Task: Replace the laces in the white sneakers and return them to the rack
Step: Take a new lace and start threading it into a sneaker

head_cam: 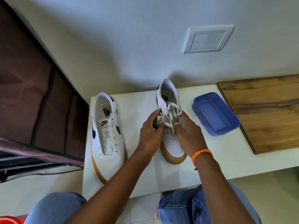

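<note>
Left hand [149, 133] and right hand [188, 135] pinching white lace [169, 118] over laced sneaker [174, 146]; laceless sneaker [107, 143] left of it on tabletop [142, 180].

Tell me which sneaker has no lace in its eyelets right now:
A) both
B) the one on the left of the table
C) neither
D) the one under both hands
B: the left sneaker shows bare eyelets and an exposed tongue, while the right sneaker carries a loose white lace that the left hand and right hand are working.
</note>
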### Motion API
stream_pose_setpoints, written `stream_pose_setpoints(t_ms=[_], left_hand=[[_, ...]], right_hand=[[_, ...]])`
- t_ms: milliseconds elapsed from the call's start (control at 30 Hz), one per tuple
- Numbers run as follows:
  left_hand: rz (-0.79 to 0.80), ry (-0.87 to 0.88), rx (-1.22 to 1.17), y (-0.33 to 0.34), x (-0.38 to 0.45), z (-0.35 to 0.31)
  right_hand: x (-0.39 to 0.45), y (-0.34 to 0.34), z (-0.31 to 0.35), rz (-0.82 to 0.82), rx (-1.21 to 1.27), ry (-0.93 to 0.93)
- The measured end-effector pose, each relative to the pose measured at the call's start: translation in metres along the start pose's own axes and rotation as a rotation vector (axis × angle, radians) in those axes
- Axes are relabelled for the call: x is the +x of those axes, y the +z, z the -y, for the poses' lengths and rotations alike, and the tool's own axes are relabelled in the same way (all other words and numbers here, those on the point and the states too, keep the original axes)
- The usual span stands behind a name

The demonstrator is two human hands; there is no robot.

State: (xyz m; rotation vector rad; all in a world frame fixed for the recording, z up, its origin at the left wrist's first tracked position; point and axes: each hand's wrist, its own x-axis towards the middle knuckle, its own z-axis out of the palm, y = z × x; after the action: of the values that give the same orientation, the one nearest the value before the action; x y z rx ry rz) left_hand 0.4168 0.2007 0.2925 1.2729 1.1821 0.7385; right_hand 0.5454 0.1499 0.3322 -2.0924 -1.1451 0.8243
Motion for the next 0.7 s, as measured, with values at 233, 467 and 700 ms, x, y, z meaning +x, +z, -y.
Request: stream_pose_setpoints(t_ms=[233, 467, 700], left_hand=[[-0.152, -0.115, 0.028, -0.013, -0.01, -0.016], [-0.285, -0.019, -0.268, -0.08, -0.045, -0.061], [-0.241, 0.031, -0.19, -0.14, -0.065, -0.077]], right_hand=[[-0.011, -0.014, 0.008, -0.358, -0.119, 0.033], [-0.037, 0.035, 0.068, -0.663, 0.061, -0.42], [-0.05, 0.103, 0.097, 0.218, 0.493, -0.148]])
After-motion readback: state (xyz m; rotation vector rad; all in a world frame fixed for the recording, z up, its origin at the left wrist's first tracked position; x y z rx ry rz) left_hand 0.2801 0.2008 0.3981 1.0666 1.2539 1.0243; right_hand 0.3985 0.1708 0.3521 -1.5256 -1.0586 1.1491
